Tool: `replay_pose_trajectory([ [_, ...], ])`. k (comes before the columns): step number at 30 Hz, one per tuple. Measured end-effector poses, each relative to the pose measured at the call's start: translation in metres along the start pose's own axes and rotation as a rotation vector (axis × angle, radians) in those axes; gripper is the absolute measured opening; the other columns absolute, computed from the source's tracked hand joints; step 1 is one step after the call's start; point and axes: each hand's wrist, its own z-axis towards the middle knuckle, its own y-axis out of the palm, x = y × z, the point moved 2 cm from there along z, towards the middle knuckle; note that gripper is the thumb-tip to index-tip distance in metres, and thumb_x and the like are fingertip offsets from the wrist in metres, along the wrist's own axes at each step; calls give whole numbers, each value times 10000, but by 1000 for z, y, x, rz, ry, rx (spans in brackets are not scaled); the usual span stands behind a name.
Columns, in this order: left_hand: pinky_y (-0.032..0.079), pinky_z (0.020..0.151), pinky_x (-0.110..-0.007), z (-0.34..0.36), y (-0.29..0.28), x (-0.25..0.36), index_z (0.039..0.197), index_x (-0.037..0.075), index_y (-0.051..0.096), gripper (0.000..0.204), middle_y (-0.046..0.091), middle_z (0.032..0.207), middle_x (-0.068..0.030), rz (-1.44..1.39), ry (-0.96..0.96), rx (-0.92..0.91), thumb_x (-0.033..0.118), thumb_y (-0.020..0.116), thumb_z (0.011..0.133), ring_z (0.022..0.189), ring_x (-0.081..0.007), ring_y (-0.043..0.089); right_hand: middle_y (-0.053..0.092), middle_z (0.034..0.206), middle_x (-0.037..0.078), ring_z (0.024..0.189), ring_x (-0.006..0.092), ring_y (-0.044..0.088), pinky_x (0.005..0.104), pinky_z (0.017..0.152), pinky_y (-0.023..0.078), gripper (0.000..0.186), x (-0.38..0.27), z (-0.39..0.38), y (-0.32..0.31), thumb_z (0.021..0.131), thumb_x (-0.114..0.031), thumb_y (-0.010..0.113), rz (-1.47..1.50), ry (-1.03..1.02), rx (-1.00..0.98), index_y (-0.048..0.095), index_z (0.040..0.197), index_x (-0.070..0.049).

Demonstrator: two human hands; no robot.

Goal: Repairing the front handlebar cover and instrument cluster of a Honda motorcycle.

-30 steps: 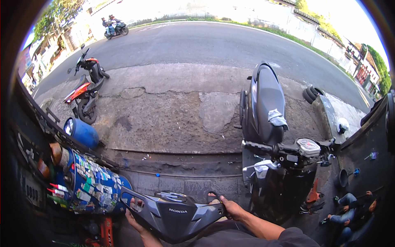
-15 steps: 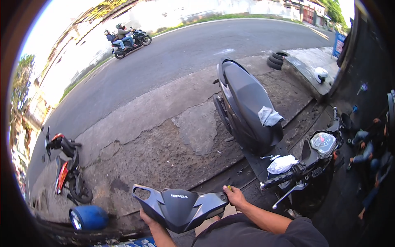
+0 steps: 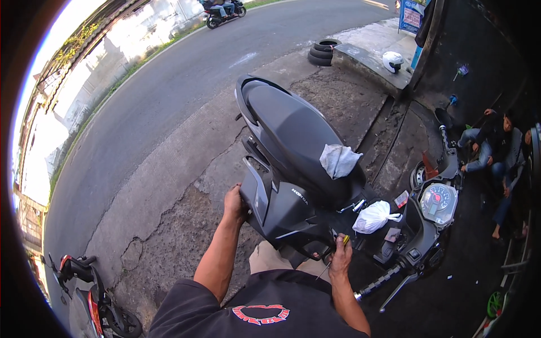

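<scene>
We see a white helmet [image 3: 392, 61] near the right edge of a concrete ledge [image 3: 366, 64], stacked tyres [image 3: 320, 54] beside its left corner, and a motorbike [image 3: 224, 19] carrying riders [image 3: 228, 8] near the road's [image 3: 169, 93] far edge.

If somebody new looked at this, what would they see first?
Probably the big dark grey panel near the middle, with the left hand at one end and the right hand at the other. Next might come the long black seat just beyond it, with a pale cloth on top, and the round speedometer on the handlebar to the right.
</scene>
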Motion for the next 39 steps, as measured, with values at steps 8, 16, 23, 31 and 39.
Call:
replay_pose_trajectory([
  [8, 433, 569, -362, 157, 157, 53, 1371, 129, 456, 460, 556, 1009, -96, 436, -73, -234, 317, 465, 952, 745, -192, 545, 563, 885, 7, 536, 38, 400, 198, 455, 359, 373, 3, 72, 73, 989, -310, 567, 146, -96, 128, 520, 1282, -84],
  [16, 417, 500, -341, 338, 306, 72, 1308, 105, 534, 392, 525, 802, -24, 644, -241, -602, 261, 425, 966, 597, -153, 488, 639, 1027, 102, 567, 74, 457, 228, 508, 405, 583, 12, 160, 167, 920, -382, 664, -197, -334, 244, 448, 1338, -38],
  [23, 528, 830, -332, 411, 303, 59, 1218, 10, 660, 393, 694, 1109, -142, 787, -146, -699, 277, 489, 985, 925, -225, 679, 673, 1009, 150, 938, 283, 656, 383, 842, 517, 594, -7, 151, 244, 851, -387, 757, -589, -370, 399, 564, 1244, 15],
  [31, 422, 986, -369, 381, 318, 69, 1232, 12, 634, 757, 631, 1183, -121, 643, -380, -1041, 667, 350, 980, 1091, -239, 556, 670, 961, 221, 909, 344, 664, 408, 807, 504, 463, -30, 156, 286, 890, -378, 688, -606, -197, 172, 627, 1118, 21],
  [39, 480, 963, -321, 378, 303, 59, 1300, -33, 582, 673, 646, 1234, -139, 828, -310, -1113, 557, 462, 999, 1062, -217, 636, 666, 1003, 290, 995, 464, 638, 482, 835, 506, 542, -65, 178, 288, 885, -480, 654, -591, -230, 58, 597, 1087, 19],
])
